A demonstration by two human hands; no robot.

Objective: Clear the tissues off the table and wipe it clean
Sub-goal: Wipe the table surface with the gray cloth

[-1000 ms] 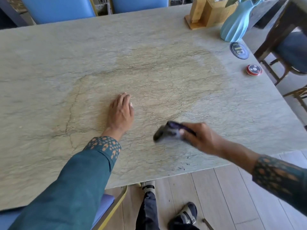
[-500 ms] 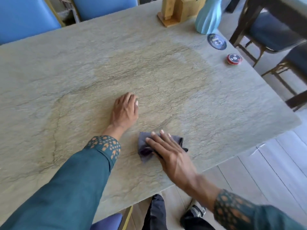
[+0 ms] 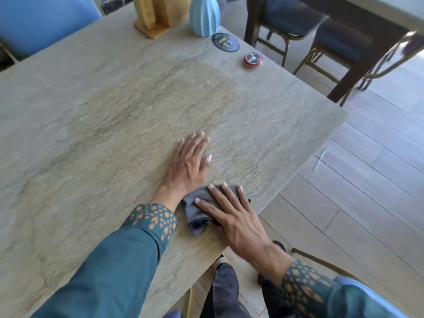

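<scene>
A dark grey cloth [image 3: 197, 208] lies bunched on the stone table [image 3: 91, 138] near its front right edge. My right hand [image 3: 231, 216] presses flat on the cloth with straight, spread fingers. My left hand [image 3: 189, 162] rests palm down on the tabletop just beyond the cloth, fingers straight. A darker damp patch [image 3: 160, 102] spreads over the middle of the table. No tissues are in view.
At the far right of the table stand a wooden holder [image 3: 158, 14] and a light blue vase [image 3: 204, 16], with a dark round coaster [image 3: 225, 42] and a red round disc [image 3: 252, 59] nearby. Blue chairs [image 3: 43, 21] stand behind; dark chairs [image 3: 296, 24] and wooden floor lie right.
My right hand went from gripping the cloth to pressing it flat, and slid it left toward my left wrist. The view swung to the right.
</scene>
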